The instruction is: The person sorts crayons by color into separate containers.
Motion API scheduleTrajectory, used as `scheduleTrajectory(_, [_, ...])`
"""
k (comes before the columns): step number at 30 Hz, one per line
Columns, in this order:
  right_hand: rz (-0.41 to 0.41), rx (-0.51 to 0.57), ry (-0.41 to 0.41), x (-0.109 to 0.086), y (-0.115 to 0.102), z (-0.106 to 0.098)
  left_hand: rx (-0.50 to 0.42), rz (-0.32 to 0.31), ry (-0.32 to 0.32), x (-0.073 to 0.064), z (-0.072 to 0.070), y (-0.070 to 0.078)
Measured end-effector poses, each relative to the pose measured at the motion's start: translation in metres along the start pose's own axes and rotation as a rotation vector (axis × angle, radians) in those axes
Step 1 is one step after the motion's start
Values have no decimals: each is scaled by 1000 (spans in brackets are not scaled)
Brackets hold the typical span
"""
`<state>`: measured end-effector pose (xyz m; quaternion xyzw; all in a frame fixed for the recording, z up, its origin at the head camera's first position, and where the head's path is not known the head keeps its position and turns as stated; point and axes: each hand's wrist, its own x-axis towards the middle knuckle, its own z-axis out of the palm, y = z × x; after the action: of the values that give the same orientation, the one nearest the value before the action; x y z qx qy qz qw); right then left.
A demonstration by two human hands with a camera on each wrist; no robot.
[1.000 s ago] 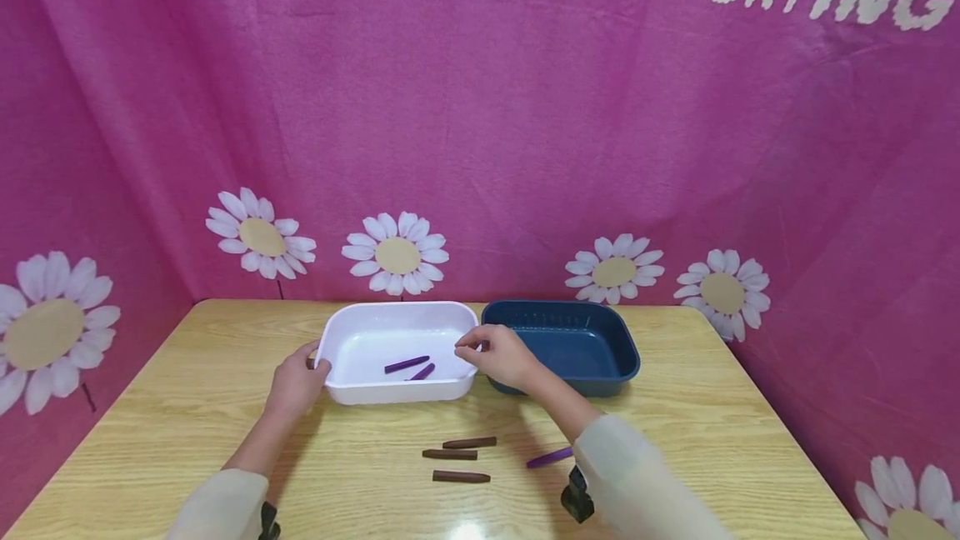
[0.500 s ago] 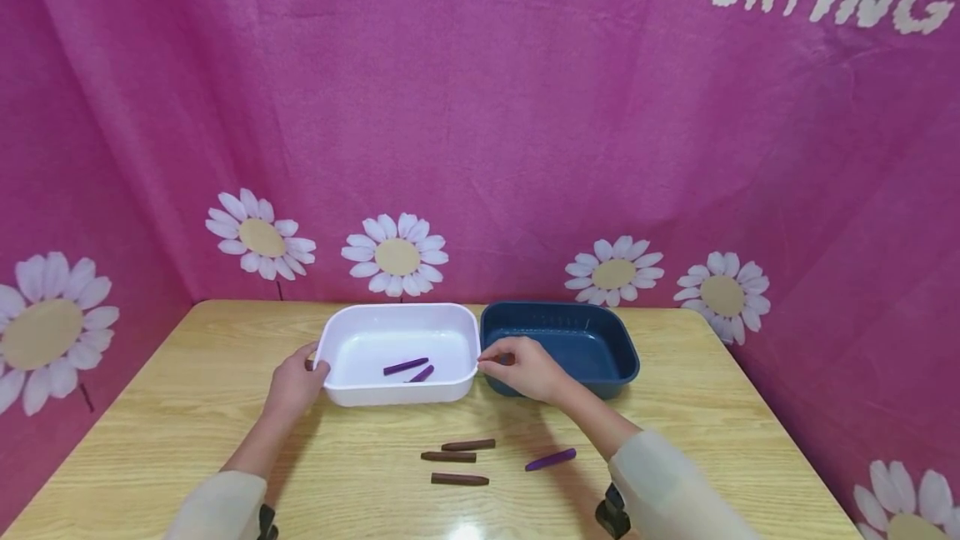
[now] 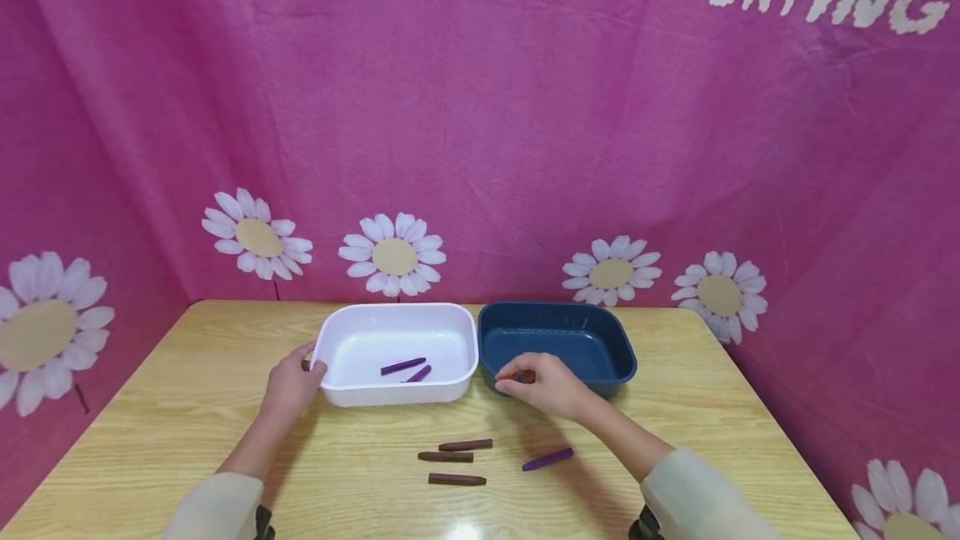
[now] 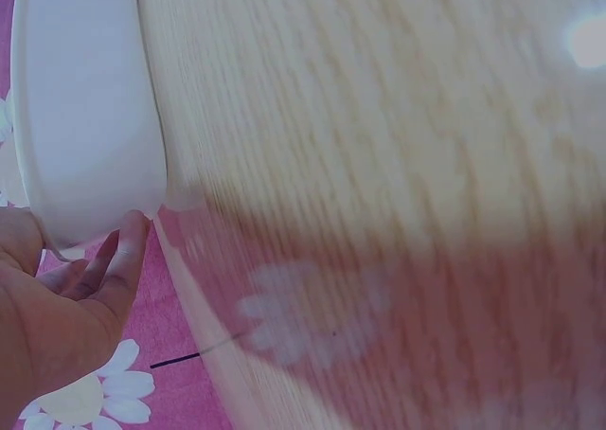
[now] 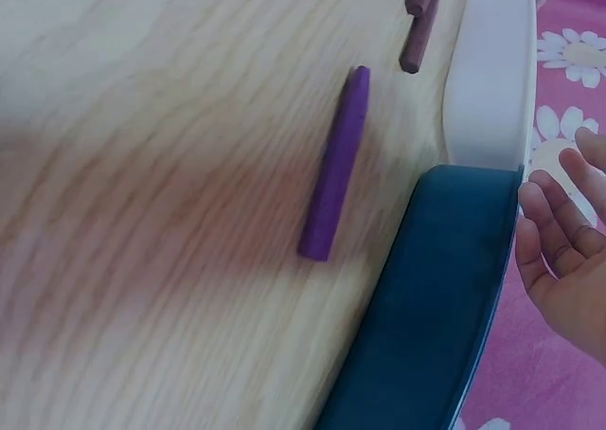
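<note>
My left hand [image 3: 291, 382] grips the left end of a white plastic tub [image 3: 397, 394], thumb at the rim; in the left wrist view its fingers curl against the tub's underside. Two purple crayons [image 3: 402, 367] lie inside that tub. My right hand [image 3: 542, 383] hovers at the front left corner of a navy tub [image 3: 573, 348], fingers loosely bent. The right wrist view shows nothing between its thumb and fingers [image 5: 559, 231]. On the table in front of the navy tub lies another purple crayon [image 5: 336, 165].
Several crayons lie loose on the wooden table [image 3: 337, 473]; three are brown crayons [image 3: 457, 480], grouped before the white tub. Both tubs stand side by side near the table's back edge. A pink cloth [image 3: 480, 123] with daisies hangs behind.
My right hand has moved right and nearer, from over the white tub's right end to the navy tub's corner. The purple crayon on the table is now uncovered by my sleeve. My left hand stays.
</note>
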<state>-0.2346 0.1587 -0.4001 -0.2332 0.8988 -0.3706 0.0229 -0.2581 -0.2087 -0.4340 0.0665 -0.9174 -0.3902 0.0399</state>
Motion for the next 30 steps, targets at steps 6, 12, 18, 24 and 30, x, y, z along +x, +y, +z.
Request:
scheduleTrajectory(6, [-4, 14, -25, -9, 9, -2, 4, -17, -10, 1, 0, -1])
scheduleTrajectory(12, [-35, 8, -83, -20, 11, -5, -5, -8, 20, 4, 2, -5])
scheduleTrajectory(18, [-77, -89, -105, -32, 19, -3, -19, -6, 4, 2, 0, -4])
scheduleTrajectory(24, [-93, -143, -156, -43, 27, -5, -9, -24, -19, 0, -1, 0])
scheduleTrajectory(30, [-119, -230, -148, -54, 34, -7, -8, -21, -10, -1, 0, 1])
